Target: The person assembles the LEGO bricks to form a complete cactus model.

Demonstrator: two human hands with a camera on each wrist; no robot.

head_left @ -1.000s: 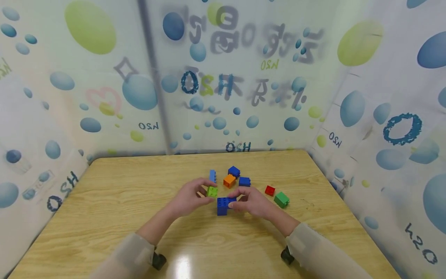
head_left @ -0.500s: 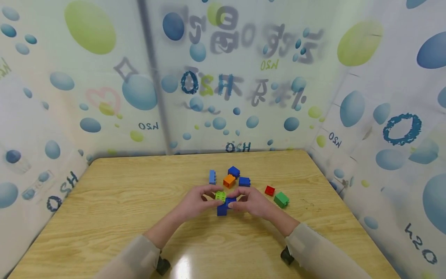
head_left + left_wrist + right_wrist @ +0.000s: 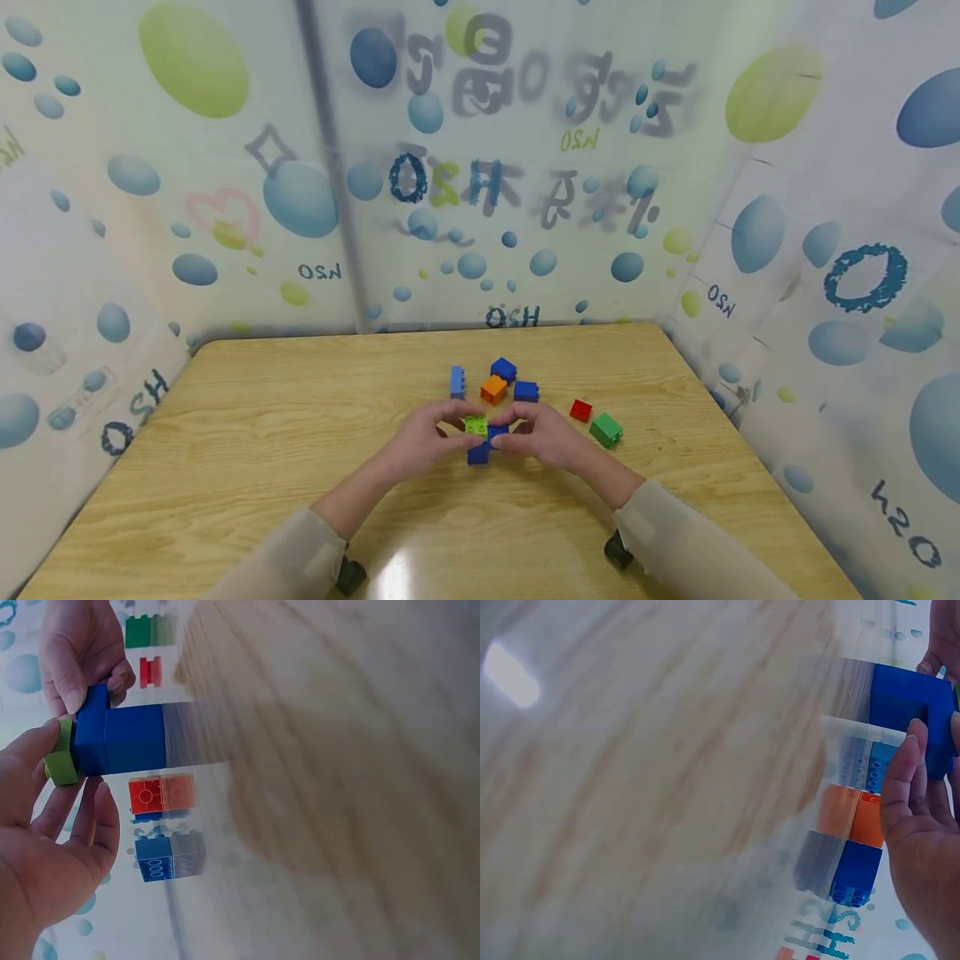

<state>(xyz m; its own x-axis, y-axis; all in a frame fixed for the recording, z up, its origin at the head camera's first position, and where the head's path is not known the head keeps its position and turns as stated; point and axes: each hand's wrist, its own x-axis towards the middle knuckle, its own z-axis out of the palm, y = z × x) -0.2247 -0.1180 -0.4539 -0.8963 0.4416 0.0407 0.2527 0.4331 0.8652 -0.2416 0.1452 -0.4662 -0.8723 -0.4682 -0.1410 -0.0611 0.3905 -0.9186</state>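
Two stacked blue toy building bricks stand upright on the table: a lower blue brick (image 3: 135, 738) and an upper blue brick (image 3: 91, 735) that juts out to the right. My left hand (image 3: 427, 442) pinches a lime green brick (image 3: 476, 426) between thumb and fingers, right at the studs on top of the stack. With thumb and fingertips my right hand (image 3: 543, 435) holds the jutting end of the upper blue brick. In the left wrist view the lime brick lies flush along the blue one, slightly tilted.
Behind the hands lie a light blue brick (image 3: 457, 382), an orange brick (image 3: 493, 389) and two blue bricks, one (image 3: 503, 369) behind the orange and one (image 3: 527, 391) to its right. A red brick (image 3: 581, 410) and a green brick (image 3: 607, 430) sit beyond the right hand. Patterned curtains surround the table (image 3: 300, 417).
My left hand has moved right with the lime green brick, from beside the blue stack to on top of it, then slightly down. The right hand has stayed in place.
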